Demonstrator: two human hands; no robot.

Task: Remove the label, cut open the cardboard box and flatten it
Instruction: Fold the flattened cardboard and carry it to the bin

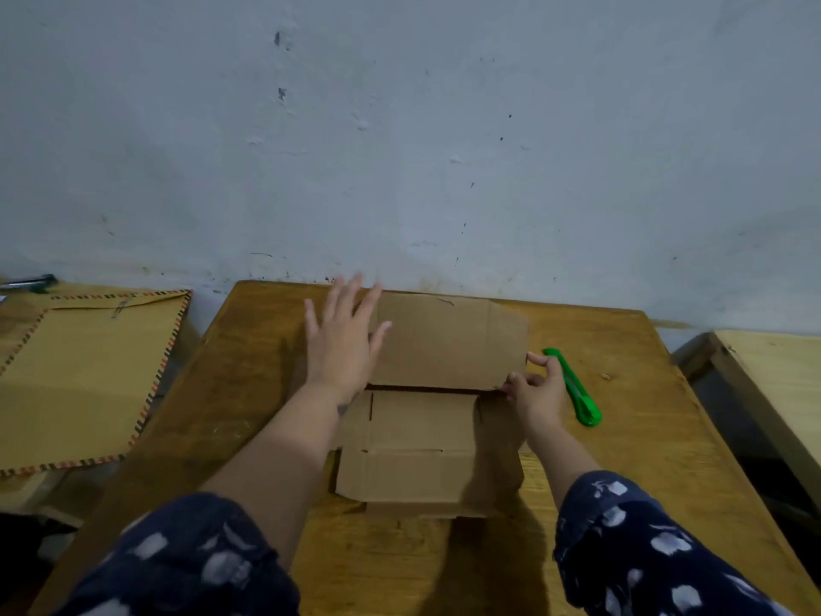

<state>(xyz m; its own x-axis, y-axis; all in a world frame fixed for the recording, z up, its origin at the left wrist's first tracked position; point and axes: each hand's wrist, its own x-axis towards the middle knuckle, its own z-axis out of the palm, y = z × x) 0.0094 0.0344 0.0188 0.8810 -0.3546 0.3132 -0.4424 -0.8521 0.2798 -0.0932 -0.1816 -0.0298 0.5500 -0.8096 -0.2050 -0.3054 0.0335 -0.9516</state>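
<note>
A brown cardboard box (444, 344) lies opened out on the wooden table (644, 437), its panels and flaps spread toward me. My left hand (342, 340) rests flat with fingers spread on the far panel's left side. My right hand (533, 393) pinches the right edge of that panel near the fold. A green utility knife (577, 393) lies on the table just right of my right hand. No label shows on the cardboard.
A wall rises right behind the table. To the left lies a large brown envelope with a striped border (84, 375) on another surface. A pale wooden piece (773, 384) stands at the right, across a dark gap.
</note>
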